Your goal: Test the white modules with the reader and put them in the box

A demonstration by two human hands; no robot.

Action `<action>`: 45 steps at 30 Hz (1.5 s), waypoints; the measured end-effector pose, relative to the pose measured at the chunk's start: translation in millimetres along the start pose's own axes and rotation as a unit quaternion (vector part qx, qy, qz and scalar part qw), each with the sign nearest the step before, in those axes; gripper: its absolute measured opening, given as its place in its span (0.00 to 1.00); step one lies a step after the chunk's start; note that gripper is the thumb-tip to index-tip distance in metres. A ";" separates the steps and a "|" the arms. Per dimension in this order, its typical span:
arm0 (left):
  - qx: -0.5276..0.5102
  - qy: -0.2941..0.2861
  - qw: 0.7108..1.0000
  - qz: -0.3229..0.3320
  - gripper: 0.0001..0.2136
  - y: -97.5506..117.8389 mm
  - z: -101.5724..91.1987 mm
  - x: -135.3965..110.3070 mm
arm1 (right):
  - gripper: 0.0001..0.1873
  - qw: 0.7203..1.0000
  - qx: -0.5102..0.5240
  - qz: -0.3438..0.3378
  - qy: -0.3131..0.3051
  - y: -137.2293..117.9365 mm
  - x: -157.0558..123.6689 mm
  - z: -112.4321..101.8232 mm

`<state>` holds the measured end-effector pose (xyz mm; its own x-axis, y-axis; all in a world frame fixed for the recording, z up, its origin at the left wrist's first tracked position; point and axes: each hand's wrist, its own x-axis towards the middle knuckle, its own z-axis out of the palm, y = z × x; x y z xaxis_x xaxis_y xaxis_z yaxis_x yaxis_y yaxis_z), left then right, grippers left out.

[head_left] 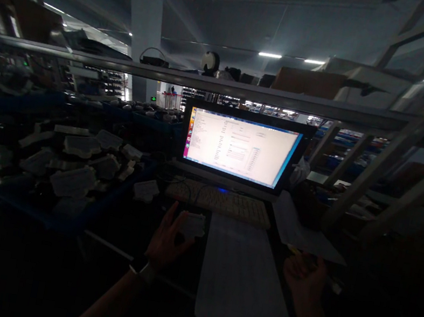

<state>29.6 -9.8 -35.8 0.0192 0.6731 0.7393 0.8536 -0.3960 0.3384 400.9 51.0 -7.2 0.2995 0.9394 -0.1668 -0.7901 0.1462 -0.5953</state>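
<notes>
The room is very dark. My left hand (pixel 167 241) grips a small pale flat packet (pixel 192 225) by its left edge, just in front of the keyboard (pixel 220 202). A watch sits on that wrist. My right hand (pixel 303 278) hovers palm up with fingers loosely apart and holds nothing, right of a pale mat (pixel 239 283) and just below a sheet of paper (pixel 301 231). A lit monitor (pixel 240 148) stands behind the keyboard.
A blue bin (pixel 20 198) at the left is heaped with several similar pale packets (pixel 72 180); one more packet (pixel 146 189) lies beside it. A metal rack frame (pixel 377 171) rises at the right, and a shelf bar (pixel 208 84) crosses above the monitor.
</notes>
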 end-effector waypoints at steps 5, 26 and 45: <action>0.069 0.143 0.982 -0.105 0.27 -41.9 -21.9 15.5 | 0.20 1.000 -0.005 0.013 -0.005 -1.5 -3.5 4.4; -0.085 -0.080 0.962 -0.245 0.15 -66.9 -48.9 50.9 | 0.17 1.000 0.019 0.004 0.000 3.4 0.0 4.1; -0.600 0.219 0.560 -0.528 0.09 -11.5 -75.8 40.2 | 0.20 1.000 0.001 0.007 0.013 0.4 -8.5 9.0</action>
<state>-18.9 -25.5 34.1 -0.5202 0.8140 -0.2586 -0.7001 -0.2330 0.6749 393.2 45.9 1.1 0.3028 0.9330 -0.1947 -0.7946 0.1343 -0.5921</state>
